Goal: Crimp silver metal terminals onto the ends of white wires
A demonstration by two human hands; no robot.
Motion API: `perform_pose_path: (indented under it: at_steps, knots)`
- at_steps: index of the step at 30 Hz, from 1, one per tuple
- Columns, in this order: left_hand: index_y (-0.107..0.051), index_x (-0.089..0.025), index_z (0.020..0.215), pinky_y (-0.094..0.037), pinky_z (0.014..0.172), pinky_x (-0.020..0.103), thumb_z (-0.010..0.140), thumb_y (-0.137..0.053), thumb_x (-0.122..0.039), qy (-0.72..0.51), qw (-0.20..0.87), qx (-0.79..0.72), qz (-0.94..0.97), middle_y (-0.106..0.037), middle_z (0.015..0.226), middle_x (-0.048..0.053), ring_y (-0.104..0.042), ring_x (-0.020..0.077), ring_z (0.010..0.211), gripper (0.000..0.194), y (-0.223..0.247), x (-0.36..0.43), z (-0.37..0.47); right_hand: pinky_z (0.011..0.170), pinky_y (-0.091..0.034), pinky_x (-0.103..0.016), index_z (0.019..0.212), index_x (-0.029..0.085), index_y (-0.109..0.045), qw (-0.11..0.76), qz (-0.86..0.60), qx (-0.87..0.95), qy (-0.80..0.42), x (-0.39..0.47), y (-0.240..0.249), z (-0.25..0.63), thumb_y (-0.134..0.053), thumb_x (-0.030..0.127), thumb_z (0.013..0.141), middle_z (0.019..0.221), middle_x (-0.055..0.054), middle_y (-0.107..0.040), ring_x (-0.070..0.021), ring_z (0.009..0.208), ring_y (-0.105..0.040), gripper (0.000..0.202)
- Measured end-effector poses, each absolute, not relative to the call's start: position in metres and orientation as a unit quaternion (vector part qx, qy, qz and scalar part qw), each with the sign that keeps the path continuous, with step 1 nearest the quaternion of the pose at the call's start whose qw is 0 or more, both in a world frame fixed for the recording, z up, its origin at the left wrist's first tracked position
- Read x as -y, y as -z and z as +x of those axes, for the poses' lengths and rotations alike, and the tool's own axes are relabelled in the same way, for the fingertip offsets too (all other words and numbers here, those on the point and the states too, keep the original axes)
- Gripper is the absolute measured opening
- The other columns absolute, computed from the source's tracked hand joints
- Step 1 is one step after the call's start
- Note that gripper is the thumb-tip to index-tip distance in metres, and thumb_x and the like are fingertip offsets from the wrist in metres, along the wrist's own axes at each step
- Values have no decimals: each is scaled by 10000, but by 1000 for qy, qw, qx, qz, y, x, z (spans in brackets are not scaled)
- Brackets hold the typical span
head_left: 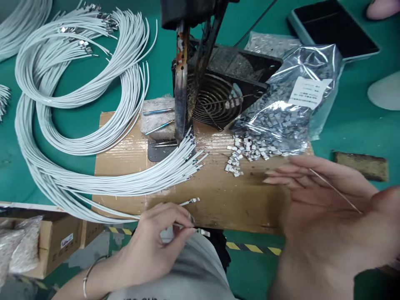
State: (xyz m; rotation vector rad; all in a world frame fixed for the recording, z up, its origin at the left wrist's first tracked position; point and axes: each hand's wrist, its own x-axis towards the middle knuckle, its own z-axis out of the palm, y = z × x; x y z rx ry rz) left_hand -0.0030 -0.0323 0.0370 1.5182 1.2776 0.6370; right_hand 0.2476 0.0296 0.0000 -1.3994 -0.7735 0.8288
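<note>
My left hand (162,237) pinches a white cable with a small metal connector (203,232) at its tip, just over the front edge of the cardboard. A second cable end with a metal connector (194,200) lies above those fingers. At the right, my blurred right hand (331,212) is half cupped, with a thin solder wire (336,189) across the palm. Its fingertips point at a pile of small metal connectors (250,149) on the cardboard (237,200). The ends of a white cable bundle (150,179) fan out beneath the soldering iron (181,87).
A dark fan (218,98) stands behind the soldering iron. To its right are a clear bag of connectors (281,108), a dark-screened tablet (337,29) and a brown sponge-like block (361,166). Coiled white cables (78,100) cover the left; a cardboard box (59,241) stands below.
</note>
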Motion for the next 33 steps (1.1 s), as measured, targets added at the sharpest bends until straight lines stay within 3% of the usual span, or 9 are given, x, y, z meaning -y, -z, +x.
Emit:
perform_pose_path:
  at_steps: [2,8,10,13,17,20,24,30,33]
  knots:
    - [-784,-220,993,-641,833,306,945,-732,-61,-292,459,-512,665,-780,1007,70,-777,208,924,174,-33,39,-9,616,-585,-425,827,248,-860,599,-630,347,-352,-25,6,255,-511,621,1075,795,-113,-766,-280,706,-748,568]
    - [-764,-230,1198,-617,821,294,930,-695,43,-341,144,-581,725,-709,1074,76,-744,192,887,389,-11,41,-21,648,-563,-434,769,217,-809,584,-658,359,-311,-22,15,243,-517,640,1066,778,-130,-783,-269,664,-732,594]
    - [-759,-233,1178,-604,800,311,935,-711,23,-310,53,-596,738,-686,1058,77,-719,196,847,356,-3,37,-26,649,-558,-442,767,209,-801,583,-661,363,-303,-23,13,238,-541,682,1041,783,-130,-786,-271,665,-728,605]
    - [-740,-232,1116,-589,806,355,947,-722,-20,-282,3,-581,764,-681,1022,75,-690,217,822,272,1,30,-32,649,-551,-439,792,222,-805,581,-662,373,-292,-21,11,237,-566,703,1028,783,-108,-792,-269,675,-726,587]
    - [-704,-215,1091,-575,892,382,958,-677,-18,-259,43,-575,775,-692,1023,83,-705,260,950,239,-11,27,-36,631,-547,-395,818,250,-815,527,-673,452,-255,-17,9,239,-599,531,1071,793,-60,-804,-241,683,-721,435]
    - [-661,-233,1085,-581,881,344,965,-613,-3,-271,122,-566,769,-714,1025,67,-730,250,1000,264,-28,27,-39,601,-543,-343,860,256,-828,469,-669,531,-226,-17,10,242,-742,377,986,797,-23,-793,-197,664,-683,194]
    - [-643,-240,1111,-580,713,258,988,-593,-32,-244,277,-533,761,-778,949,28,-758,184,791,246,-41,22,-38,552,-527,-307,941,258,-825,416,-652,595,-219,-20,13,245,-820,325,907,806,-5,-743,-164,631,-621,75]
    - [-710,-197,1016,-400,493,232,1017,-572,-89,-193,417,-512,725,-701,713,2,-569,133,555,176,-37,7,-35,593,-538,-310,923,255,-768,382,-616,666,-178,-23,17,249,-752,281,981,831,-6,-734,-168,660,-642,66]
    - [-714,-197,991,-373,483,226,1038,-574,-143,-163,518,-473,694,-693,707,7,-543,129,551,158,-35,1,-38,633,-544,-319,947,238,-748,379,-609,681,-149,-22,19,248,-714,248,1004,860,-21,-741,-184,718,-679,67]
